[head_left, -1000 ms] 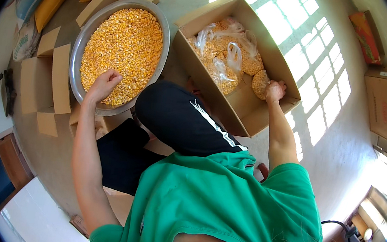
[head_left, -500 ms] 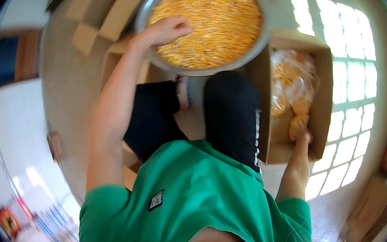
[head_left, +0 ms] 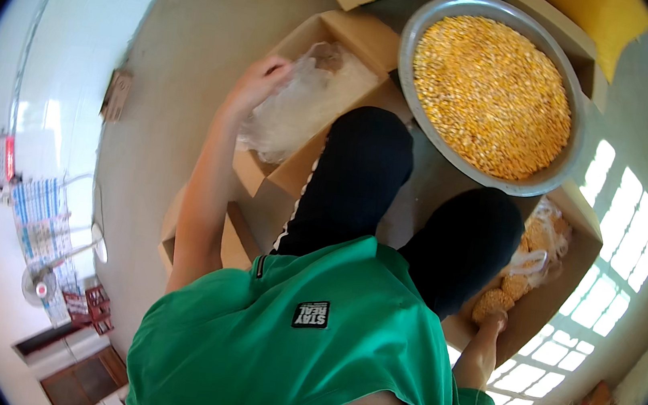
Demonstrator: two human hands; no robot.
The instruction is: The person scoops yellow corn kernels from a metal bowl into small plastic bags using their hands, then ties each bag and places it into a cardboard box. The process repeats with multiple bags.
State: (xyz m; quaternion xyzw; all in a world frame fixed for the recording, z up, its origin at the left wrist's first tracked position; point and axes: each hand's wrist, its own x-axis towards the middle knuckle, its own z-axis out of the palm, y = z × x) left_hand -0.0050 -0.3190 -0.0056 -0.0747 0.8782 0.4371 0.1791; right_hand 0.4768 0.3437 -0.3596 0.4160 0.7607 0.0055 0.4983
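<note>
Some clear plastic bags [head_left: 315, 108] lie in an open cardboard box [head_left: 365, 36], the left hand [head_left: 262, 84] at their edge with fingers bent. The right hand [head_left: 496, 322] touches a round bag of corn [head_left: 492, 305] inside another box [head_left: 544, 306], beside more filled bags [head_left: 536, 243]. With fingers partly hidden, I cannot tell whether either hand grips. Loose corn [head_left: 494, 98] fills a metal basin [head_left: 412, 68] beyond the knees [head_left: 370, 156].
</note>
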